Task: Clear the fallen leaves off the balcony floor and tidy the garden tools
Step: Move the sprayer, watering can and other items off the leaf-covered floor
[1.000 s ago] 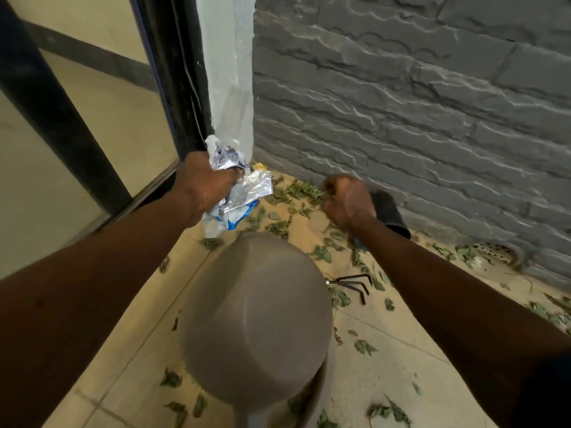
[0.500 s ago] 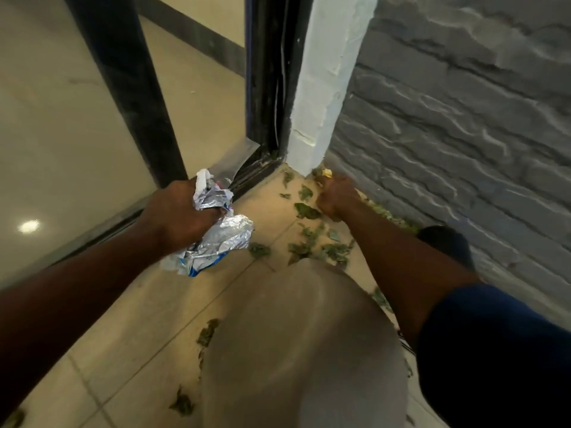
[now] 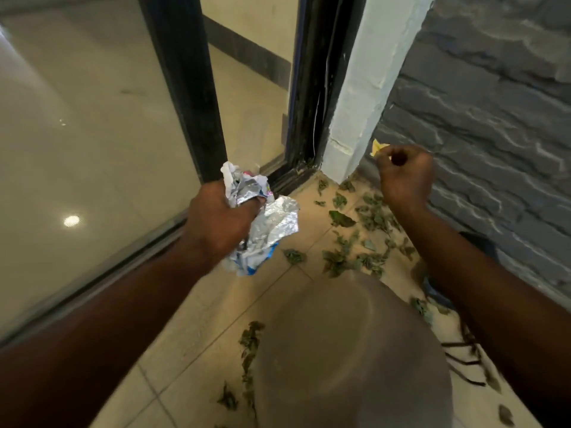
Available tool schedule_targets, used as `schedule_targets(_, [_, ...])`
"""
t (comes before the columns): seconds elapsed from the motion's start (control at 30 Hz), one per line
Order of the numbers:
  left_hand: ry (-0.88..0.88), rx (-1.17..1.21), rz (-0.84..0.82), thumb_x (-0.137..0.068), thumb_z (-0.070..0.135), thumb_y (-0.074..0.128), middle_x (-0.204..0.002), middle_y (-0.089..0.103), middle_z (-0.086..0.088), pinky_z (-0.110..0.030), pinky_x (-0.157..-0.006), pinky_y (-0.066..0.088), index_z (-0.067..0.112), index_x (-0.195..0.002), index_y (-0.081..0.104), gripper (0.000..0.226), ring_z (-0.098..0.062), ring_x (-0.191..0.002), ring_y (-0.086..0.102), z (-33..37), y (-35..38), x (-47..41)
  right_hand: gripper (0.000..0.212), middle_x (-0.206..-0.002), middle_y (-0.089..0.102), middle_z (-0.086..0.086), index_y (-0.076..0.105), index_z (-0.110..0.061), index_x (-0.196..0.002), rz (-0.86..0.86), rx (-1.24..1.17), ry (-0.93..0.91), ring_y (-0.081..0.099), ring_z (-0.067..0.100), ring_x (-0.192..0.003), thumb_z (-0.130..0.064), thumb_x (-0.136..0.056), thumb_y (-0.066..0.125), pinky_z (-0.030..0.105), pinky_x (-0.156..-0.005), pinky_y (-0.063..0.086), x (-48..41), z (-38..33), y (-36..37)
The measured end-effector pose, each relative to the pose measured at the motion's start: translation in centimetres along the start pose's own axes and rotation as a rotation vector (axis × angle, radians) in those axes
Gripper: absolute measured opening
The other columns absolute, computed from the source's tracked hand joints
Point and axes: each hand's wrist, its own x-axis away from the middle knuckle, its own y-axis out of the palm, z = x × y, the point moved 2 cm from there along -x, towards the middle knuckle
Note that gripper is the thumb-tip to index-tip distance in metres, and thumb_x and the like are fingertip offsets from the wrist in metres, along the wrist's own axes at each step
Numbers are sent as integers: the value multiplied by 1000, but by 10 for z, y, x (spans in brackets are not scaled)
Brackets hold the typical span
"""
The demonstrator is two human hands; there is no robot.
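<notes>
My left hand grips a crumpled silver and blue foil wrapper above the tiled floor near the door track. Raised in front of the grey stone wall, my right hand pinches a small yellow scrap between its fingertips. Several green fallen leaves lie scattered on the tiles in the corner below both hands. A black hand rake lies on the floor, partly hidden under my right forearm.
A grey-brown rounded object fills the lower middle, close to the camera. A black-framed glass door stands at left, a white pillar in the corner, and a grey stone wall at right. A dark object sits by the wall.
My right hand has lifted from the corner floor with the yellow scrap pinched in it. My left hand still holds the wrapper, a little farther forward.
</notes>
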Motion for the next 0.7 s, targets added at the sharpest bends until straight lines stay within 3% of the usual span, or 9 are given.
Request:
schedule_targets(0.03, [-32, 93, 26, -92, 25, 76, -85, 72, 16, -27, -75, 50, 33, -86, 70, 12, -6, -82, 69, 8, -3, 5, 3, -77, 68, -6, 74, -20, -92, -23, -157, 26, 65, 8, -71, -21, -90, 72, 35, -74, 59, 6, -21, -16])
schedule_targets(0.1, [-131, 227, 42, -92, 21, 76, -81, 74, 14, -30, -76, 54, 30, -84, 70, 14, -11, -81, 71, 29, -15, 20, 21, -78, 65, -3, 67, -24, -106, -119, -418, 88, 63, 10, -72, -11, -92, 74, 31, -73, 58, 26, -66, -53])
schedule_targets(0.2, [-202, 264, 1, -92, 17, 75, -72, 73, 17, -26, -68, 52, 28, -87, 71, 13, -4, -70, 69, 83, -42, 57, 28, -74, 67, -9, 68, -28, -102, -353, -538, 220, 61, 10, -71, -1, -95, 68, 28, -68, 54, 67, -135, -109])
schedule_targets(0.27, [-246, 310, -11, -93, 13, 74, -70, 72, 18, -23, -65, 51, 26, -89, 71, 14, 0, -66, 68, 137, -69, 82, 28, -78, 71, -10, 73, -26, -91, -479, -583, 346, 65, 12, -79, 0, -95, 65, 30, -74, 55, 93, -185, -148])
schedule_targets(0.37, [-295, 397, -6, -92, 9, 74, -72, 75, 17, -20, -64, 54, 23, -89, 72, 15, 0, -69, 70, 231, -117, 113, 25, -97, 77, 12, 76, -20, -101, -630, -610, 457, 71, 23, -89, 1, -96, 63, 36, -81, 58, 121, -277, -209])
schedule_targets(0.43, [-328, 435, 12, -92, 8, 74, -72, 75, 17, -16, -63, 54, 23, -88, 72, 16, 1, -69, 71, 301, -157, 133, 27, -100, 77, 19, 78, -21, -97, -675, -576, 482, 70, 28, -87, 3, -94, 65, 44, -84, 60, 131, -349, -255])
schedule_targets(0.57, [-387, 488, 41, -93, 11, 74, -77, 77, 15, -20, -64, 56, 28, -90, 73, 17, -2, -73, 73, 433, -241, 182, 55, -90, 79, -2, 80, -36, -82, -746, -460, 424, 73, 23, -86, 14, -89, 58, 39, -83, 60, 133, -493, -349])
schedule_targets(0.63, [-422, 497, 65, -93, 16, 75, -80, 78, 14, -29, -73, 60, 32, -88, 74, 17, -5, -77, 74, 493, -285, 210, 53, -83, 78, -7, 78, -32, -81, -759, -468, 462, 71, 14, -80, 15, -91, 54, 31, -76, 58, 134, -564, -396])
schedule_targets(0.7, [-408, 515, 132, -93, 21, 76, -81, 77, 17, -35, -79, 61, 37, -86, 73, 17, -4, -80, 74, 539, -326, 233, 44, -75, 75, -6, 77, -27, -79, -770, -532, 516, 68, 15, -73, 7, -97, 55, 31, -72, 55, 140, -627, -430])
